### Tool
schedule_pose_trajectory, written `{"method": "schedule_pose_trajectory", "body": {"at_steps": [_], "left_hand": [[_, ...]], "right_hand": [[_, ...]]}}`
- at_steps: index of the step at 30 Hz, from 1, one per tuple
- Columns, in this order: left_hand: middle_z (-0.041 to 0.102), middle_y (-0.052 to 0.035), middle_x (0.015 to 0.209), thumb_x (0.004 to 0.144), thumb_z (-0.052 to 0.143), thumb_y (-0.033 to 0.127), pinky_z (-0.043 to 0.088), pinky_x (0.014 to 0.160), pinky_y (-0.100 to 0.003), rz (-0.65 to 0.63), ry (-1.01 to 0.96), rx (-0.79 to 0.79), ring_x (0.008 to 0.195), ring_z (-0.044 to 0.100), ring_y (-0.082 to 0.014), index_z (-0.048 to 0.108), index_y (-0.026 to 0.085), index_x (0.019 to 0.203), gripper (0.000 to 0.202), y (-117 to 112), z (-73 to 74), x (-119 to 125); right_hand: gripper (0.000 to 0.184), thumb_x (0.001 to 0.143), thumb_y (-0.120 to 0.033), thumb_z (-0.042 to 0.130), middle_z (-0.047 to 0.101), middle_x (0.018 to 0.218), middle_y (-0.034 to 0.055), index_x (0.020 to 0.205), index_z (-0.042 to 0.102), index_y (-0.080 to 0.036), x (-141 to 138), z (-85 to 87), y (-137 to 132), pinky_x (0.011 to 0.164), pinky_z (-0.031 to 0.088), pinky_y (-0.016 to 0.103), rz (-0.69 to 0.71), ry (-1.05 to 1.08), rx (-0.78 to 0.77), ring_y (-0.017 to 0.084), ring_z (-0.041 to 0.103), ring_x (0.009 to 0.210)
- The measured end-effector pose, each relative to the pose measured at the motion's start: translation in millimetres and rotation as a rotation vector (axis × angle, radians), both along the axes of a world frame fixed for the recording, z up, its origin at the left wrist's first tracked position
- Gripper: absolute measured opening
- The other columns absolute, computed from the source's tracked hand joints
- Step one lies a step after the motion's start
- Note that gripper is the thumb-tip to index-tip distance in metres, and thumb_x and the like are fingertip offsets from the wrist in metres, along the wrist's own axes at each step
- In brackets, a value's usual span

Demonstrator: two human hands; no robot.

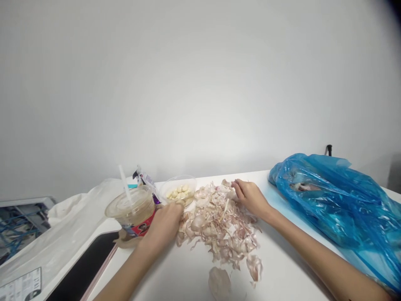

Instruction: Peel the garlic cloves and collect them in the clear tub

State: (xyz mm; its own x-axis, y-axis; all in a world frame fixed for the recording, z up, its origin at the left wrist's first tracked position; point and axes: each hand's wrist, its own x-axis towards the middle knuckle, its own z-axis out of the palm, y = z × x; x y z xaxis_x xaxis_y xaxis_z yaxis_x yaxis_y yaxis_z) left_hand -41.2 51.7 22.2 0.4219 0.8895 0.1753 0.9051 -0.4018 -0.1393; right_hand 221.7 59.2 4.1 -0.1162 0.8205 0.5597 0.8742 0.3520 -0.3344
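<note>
A loose heap of papery garlic skins [219, 225] lies on the white table between my hands. My right hand [250, 198] is at the heap's far right edge, its thumb and fingers closed in a pinch; what is between them is too small to make out. At the heap's left edge is my left hand [167, 219], back of the hand up, fingers curled in and mostly hidden, so anything they hold does not show. Just beyond it stands a clear plastic bowl [165, 187] with several peeled garlic cloves [181, 192] inside.
Close to my left wrist stands a lidded drink cup [133, 209] with a straw; a purple wrapper [148, 182] is behind it. A dark flat device [89, 265] and a translucent plastic bag [75, 225] lie left. A blue plastic bag [338, 200] covers the right side.
</note>
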Motion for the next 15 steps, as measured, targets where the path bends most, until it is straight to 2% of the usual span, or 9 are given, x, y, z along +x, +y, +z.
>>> {"method": "schedule_pose_trajectory", "body": {"at_steps": [4, 9, 12, 15], "left_hand": [[0.06, -0.0068, 0.07, 0.076, 0.04, 0.011, 0.032, 0.054, -0.029, -0.029, -0.001, -0.047, 0.064, 0.058, -0.0221, 0.054, 0.019, 0.066, 0.018, 1.7, -8.9, 8.8], [0.057, -0.0059, 0.07, 0.07, 0.042, 0.002, 0.034, 0.059, -0.031, -0.022, -0.054, -0.088, 0.063, 0.056, -0.0207, 0.053, 0.019, 0.066, 0.02, 1.5, -15.5, 9.1], [0.056, -0.006, 0.073, 0.07, 0.042, 0.002, 0.036, 0.059, -0.031, -0.043, -0.122, -0.099, 0.065, 0.056, -0.0207, 0.054, 0.019, 0.067, 0.02, 0.2, -14.9, 7.4], [0.057, -0.0075, 0.08, 0.071, 0.042, 0.004, 0.038, 0.064, -0.032, -0.085, -0.212, -0.103, 0.076, 0.056, -0.0231, 0.056, 0.019, 0.072, 0.021, -2.7, -9.3, 10.4]], "right_hand": [[0.028, 0.092, -0.025, 0.03, 0.055, 0.057, -0.0004, 0.07, 0.047, -0.019, -1.2, -3.1, -0.8, 0.054, 0.026, 0.023, 0.01, -0.015, -0.024, 0.015, 0.053, 0.054], [0.028, 0.092, -0.024, 0.03, 0.055, 0.056, -0.0005, 0.07, 0.047, -0.019, -2.8, -5.0, -1.6, 0.052, 0.025, 0.023, 0.023, -0.022, -0.026, 0.015, 0.053, 0.054], [0.027, 0.091, -0.024, 0.032, 0.054, 0.055, -0.0006, 0.069, 0.048, -0.019, -3.5, -5.1, -2.0, 0.052, 0.024, 0.024, 0.031, -0.017, -0.01, 0.015, 0.053, 0.053], [0.027, 0.091, -0.023, 0.032, 0.053, 0.054, -0.0007, 0.069, 0.048, -0.019, -3.4, -5.1, -2.0, 0.051, 0.024, 0.024, 0.046, 0.004, 0.016, 0.015, 0.052, 0.052]]}}
